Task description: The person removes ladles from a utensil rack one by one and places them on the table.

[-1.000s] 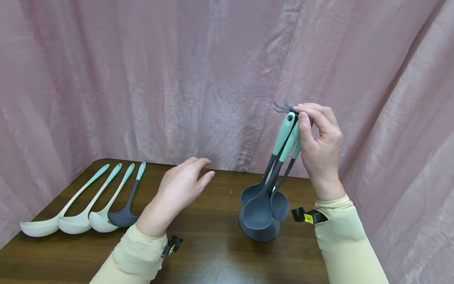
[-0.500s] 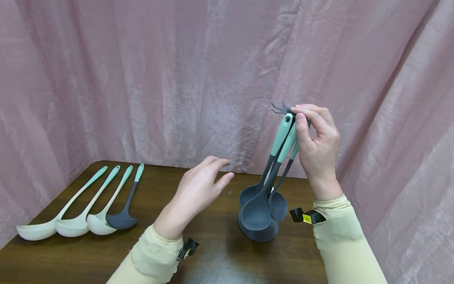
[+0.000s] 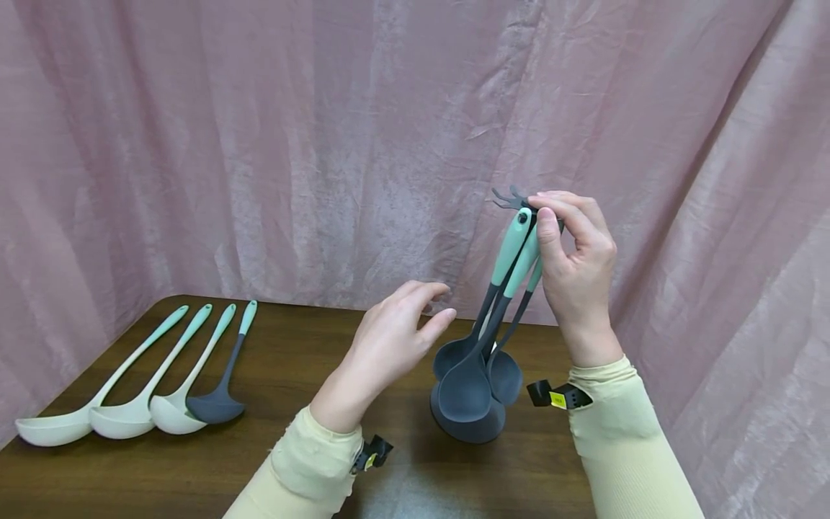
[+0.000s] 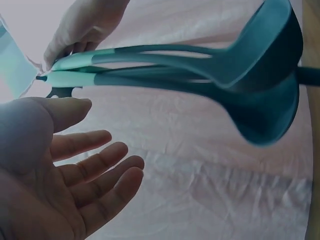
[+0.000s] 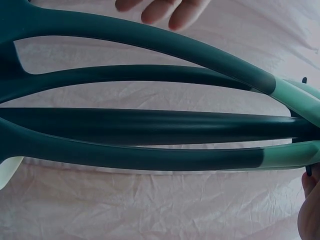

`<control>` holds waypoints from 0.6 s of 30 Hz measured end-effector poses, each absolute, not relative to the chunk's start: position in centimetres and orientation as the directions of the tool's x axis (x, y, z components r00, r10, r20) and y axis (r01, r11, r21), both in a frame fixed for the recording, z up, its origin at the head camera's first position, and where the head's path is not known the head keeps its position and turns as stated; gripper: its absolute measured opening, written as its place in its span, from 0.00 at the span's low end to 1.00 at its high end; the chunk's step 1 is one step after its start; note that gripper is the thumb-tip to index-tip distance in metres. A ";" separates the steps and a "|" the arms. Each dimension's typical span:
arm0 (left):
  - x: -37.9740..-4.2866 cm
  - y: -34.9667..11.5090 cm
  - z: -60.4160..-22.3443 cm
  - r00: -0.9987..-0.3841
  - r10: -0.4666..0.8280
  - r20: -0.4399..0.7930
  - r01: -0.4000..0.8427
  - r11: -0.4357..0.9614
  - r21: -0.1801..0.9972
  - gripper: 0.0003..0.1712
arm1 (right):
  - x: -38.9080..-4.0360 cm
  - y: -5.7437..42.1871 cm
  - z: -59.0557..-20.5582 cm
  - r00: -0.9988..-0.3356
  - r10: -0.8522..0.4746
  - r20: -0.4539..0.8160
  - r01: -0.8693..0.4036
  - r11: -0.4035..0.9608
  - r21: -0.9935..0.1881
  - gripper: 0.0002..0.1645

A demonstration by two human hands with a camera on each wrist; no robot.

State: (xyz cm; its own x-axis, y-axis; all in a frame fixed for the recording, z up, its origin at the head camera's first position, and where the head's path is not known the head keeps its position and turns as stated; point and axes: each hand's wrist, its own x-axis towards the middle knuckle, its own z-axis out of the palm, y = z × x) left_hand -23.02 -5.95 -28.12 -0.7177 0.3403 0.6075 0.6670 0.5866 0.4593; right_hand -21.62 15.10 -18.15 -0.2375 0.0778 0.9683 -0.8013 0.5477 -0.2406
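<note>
On the right of the head view stands a dark utensil stand (image 3: 468, 430) with a hooked top. Several dark ladles with mint handles hang around its pole, among them a front ladle (image 3: 465, 389) and a smaller right ladle (image 3: 506, 376). My right hand (image 3: 581, 252) pinches the stand's top, thumb in front, close beside the handle ends. My left hand (image 3: 398, 335) is held in the air left of the stand, thumb apart and fingers loosely bent, holding nothing. In the left wrist view its fingers (image 4: 102, 160) spread below the hanging handles. A pale piece (image 5: 7, 172) shows behind the bowls.
Three white ladles with mint handles lie side by side on the left of the wooden table (image 3: 292, 461), including the outermost white ladle (image 3: 55, 430). A dark ladle (image 3: 217, 407) lies at the row's right end. A pink curtain (image 3: 389, 144) hangs behind.
My left hand has moved right, from near the row of ladles to close beside the stand. My right hand keeps its hold on the stand's top.
</note>
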 end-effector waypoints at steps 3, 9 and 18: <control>-23.3 -5.1 -28.3 -0.712 0.351 0.608 0.678 0.566 0.469 0.20 | -21.6 15.1 -18.2 -0.234 0.075 0.969 -0.800 0.551 -0.236 0.11; -24.0 -3.5 -28.9 -0.701 0.372 0.608 0.693 0.558 0.457 0.20 | -21.7 15.2 -18.3 -0.232 0.077 0.970 -0.807 0.541 -0.236 0.12; -24.9 -2.0 -30.1 -0.710 0.416 0.568 0.694 0.551 0.464 0.21 | -21.8 15.3 -18.2 -0.221 0.075 0.972 -0.811 0.539 -0.226 0.12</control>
